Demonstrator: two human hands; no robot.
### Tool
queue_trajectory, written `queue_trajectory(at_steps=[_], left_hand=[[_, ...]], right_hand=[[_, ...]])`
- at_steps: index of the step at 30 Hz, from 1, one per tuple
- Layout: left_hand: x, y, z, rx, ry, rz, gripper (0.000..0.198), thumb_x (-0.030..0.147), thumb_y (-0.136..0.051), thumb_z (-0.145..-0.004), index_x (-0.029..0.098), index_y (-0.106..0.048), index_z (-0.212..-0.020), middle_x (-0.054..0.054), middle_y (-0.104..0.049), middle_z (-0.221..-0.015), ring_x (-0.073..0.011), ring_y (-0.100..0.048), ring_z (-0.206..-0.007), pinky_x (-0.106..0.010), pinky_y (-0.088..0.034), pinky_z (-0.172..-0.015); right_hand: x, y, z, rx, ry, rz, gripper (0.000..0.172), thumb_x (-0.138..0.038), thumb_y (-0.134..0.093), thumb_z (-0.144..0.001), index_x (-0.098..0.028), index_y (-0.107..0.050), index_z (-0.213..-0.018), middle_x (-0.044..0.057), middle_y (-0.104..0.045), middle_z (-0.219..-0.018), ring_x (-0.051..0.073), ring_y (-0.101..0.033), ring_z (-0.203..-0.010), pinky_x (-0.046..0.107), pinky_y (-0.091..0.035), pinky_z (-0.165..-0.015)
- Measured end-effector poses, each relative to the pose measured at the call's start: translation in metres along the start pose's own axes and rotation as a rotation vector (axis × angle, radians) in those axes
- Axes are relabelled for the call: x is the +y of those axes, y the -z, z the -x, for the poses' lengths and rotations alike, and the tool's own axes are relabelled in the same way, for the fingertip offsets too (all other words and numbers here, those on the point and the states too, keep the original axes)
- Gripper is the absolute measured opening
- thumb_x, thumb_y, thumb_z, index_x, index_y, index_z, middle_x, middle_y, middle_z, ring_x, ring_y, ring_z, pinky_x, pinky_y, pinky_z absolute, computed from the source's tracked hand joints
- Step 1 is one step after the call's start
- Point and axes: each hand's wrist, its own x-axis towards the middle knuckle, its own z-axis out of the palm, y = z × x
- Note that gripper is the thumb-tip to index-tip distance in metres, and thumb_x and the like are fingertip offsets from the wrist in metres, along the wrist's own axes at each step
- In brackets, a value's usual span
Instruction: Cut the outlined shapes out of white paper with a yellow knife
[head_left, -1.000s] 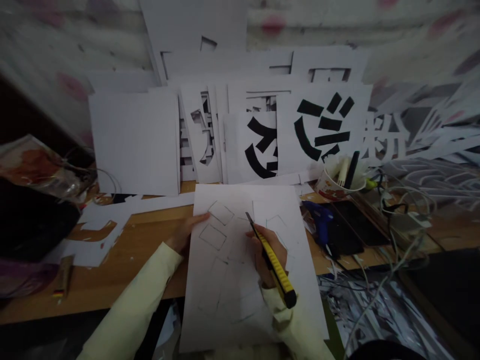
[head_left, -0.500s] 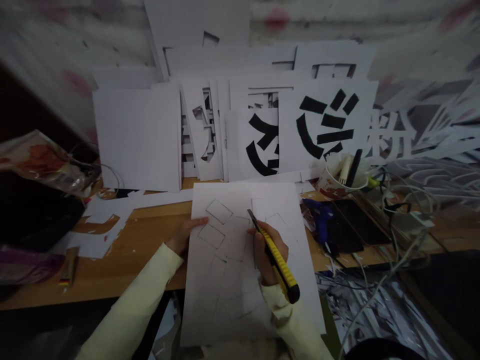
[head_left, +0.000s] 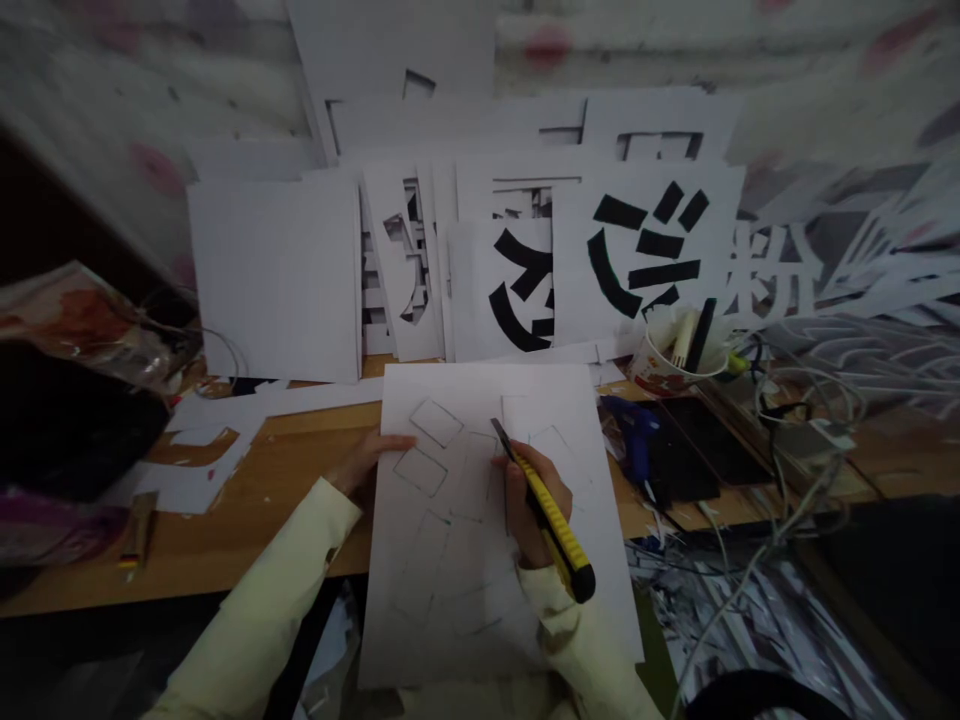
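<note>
A large white board point(head_left: 480, 560) with outlined rectangles and bars drawn on it lies in front of me, overhanging the table's front edge. My left hand point(head_left: 365, 458) holds its left edge, thumb on top beside two drawn rectangles; the other fingers are mostly hidden. In my right hand point(head_left: 536, 495) is a yellow and black utility knife point(head_left: 553, 520), closed in the fingers over the board's middle right. Its blade points up and away from me, near the top of a drawn outline. Whether the blade tip touches the board, I cannot tell.
Stencil sheets with cut-out characters point(head_left: 649, 245) and blank boards point(head_left: 277, 280) lean against the wall. On the right are a cup of tools point(head_left: 664, 365), a blue glue gun point(head_left: 631, 435), dark phones point(head_left: 712, 440) and tangled cables. A brush point(head_left: 139, 530) and paper offcuts lie left.
Almost nothing differs. The view has shifted slightly, and both hands keep their places on the board and the utility knife.
</note>
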Motion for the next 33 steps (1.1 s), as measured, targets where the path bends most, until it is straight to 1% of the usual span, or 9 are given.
queue_trajectory(at_steps=[6, 8, 12, 15, 18, 21, 24, 28, 33], left_hand=[[-0.003, 0.000, -0.004, -0.014, -0.022, 0.019, 0.047, 0.035, -0.096, -0.048, 0.015, -0.078, -0.087, -0.011, -0.081, -0.095, -0.0281, -0.072, -0.082, -0.038, -0.057, -0.076], [-0.005, -0.002, -0.003, -0.026, -0.016, 0.038, 0.051, 0.041, -0.097, -0.051, 0.015, -0.079, -0.091, -0.012, -0.081, -0.101, -0.0274, -0.072, -0.084, -0.037, -0.057, -0.077], [-0.013, -0.007, 0.006, -0.031, -0.032, 0.023, 0.061, 0.049, -0.096, -0.061, 0.015, -0.078, -0.108, -0.015, -0.079, -0.115, -0.0275, -0.073, -0.091, -0.037, -0.057, -0.081], [-0.018, -0.010, 0.014, 0.004, -0.051, -0.015, 0.063, 0.054, -0.094, -0.064, 0.014, -0.078, -0.110, -0.016, -0.079, -0.113, -0.0288, -0.074, -0.092, -0.037, -0.058, -0.080], [-0.021, -0.016, 0.019, 0.058, -0.077, -0.017, 0.068, 0.066, -0.087, -0.069, 0.012, -0.077, -0.110, -0.017, -0.080, -0.107, -0.0300, -0.075, -0.092, -0.038, -0.058, -0.080], [-0.021, -0.022, 0.019, 0.119, -0.104, -0.007, 0.077, 0.073, -0.086, -0.065, 0.011, -0.077, -0.109, -0.017, -0.080, -0.103, -0.0324, -0.075, -0.095, -0.039, -0.058, -0.083], [-0.019, -0.025, 0.019, 0.143, -0.132, -0.020, 0.077, 0.072, -0.089, -0.061, 0.011, -0.077, -0.106, -0.016, -0.081, -0.104, -0.0330, -0.075, -0.098, -0.040, -0.058, -0.086], [-0.017, -0.025, 0.022, 0.129, -0.158, -0.006, 0.076, 0.070, -0.090, -0.059, 0.012, -0.077, -0.106, -0.015, -0.081, -0.105, -0.0328, -0.075, -0.099, -0.039, -0.057, -0.087], [-0.023, -0.021, 0.019, 0.130, -0.196, -0.010, 0.069, 0.067, -0.087, -0.068, 0.013, -0.078, -0.110, -0.014, -0.081, -0.105, -0.0307, -0.074, -0.100, -0.036, -0.056, -0.083]], right_hand=[[0.003, 0.001, 0.001, 0.000, 0.027, -0.012, 0.023, -0.038, -0.063, -0.100, -0.024, -0.073, -0.115, 0.000, -0.081, -0.084, 0.021, -0.079, -0.079, 0.033, -0.064, -0.076], [0.004, 0.001, 0.000, 0.011, 0.063, -0.018, 0.022, -0.036, -0.064, -0.100, -0.024, -0.073, -0.116, 0.000, -0.081, -0.085, 0.021, -0.079, -0.080, 0.032, -0.064, -0.076], [0.004, 0.001, -0.002, 0.050, 0.100, -0.019, 0.022, -0.036, -0.063, -0.100, -0.022, -0.073, -0.114, 0.001, -0.080, -0.083, 0.021, -0.078, -0.081, 0.033, -0.063, -0.078], [0.003, 0.000, -0.003, 0.081, 0.084, -0.028, 0.024, -0.038, -0.063, -0.101, -0.020, -0.074, -0.113, 0.001, -0.079, -0.081, 0.020, -0.077, -0.077, 0.032, -0.062, -0.075], [0.002, 0.000, -0.002, 0.082, 0.073, -0.045, 0.023, -0.038, -0.064, -0.101, -0.020, -0.074, -0.113, 0.001, -0.079, -0.081, 0.019, -0.078, -0.077, 0.031, -0.061, -0.075], [0.004, 0.000, -0.001, 0.080, 0.073, -0.042, 0.023, -0.037, -0.064, -0.101, -0.020, -0.074, -0.113, 0.001, -0.079, -0.081, 0.019, -0.078, -0.077, 0.031, -0.061, -0.076], [0.005, 0.000, 0.000, 0.080, 0.057, -0.032, 0.024, -0.038, -0.065, -0.100, -0.020, -0.074, -0.114, 0.001, -0.079, -0.081, 0.019, -0.077, -0.075, 0.030, -0.062, -0.074], [0.006, 0.001, 0.001, 0.060, 0.036, -0.035, 0.024, -0.038, -0.066, -0.099, -0.021, -0.074, -0.115, 0.001, -0.080, -0.084, 0.018, -0.078, -0.076, 0.030, -0.062, -0.074], [0.000, 0.002, -0.001, 0.064, 0.051, 0.011, 0.023, -0.037, -0.064, -0.100, -0.021, -0.074, -0.113, 0.000, -0.080, -0.082, 0.018, -0.078, -0.077, 0.027, -0.061, -0.072]])
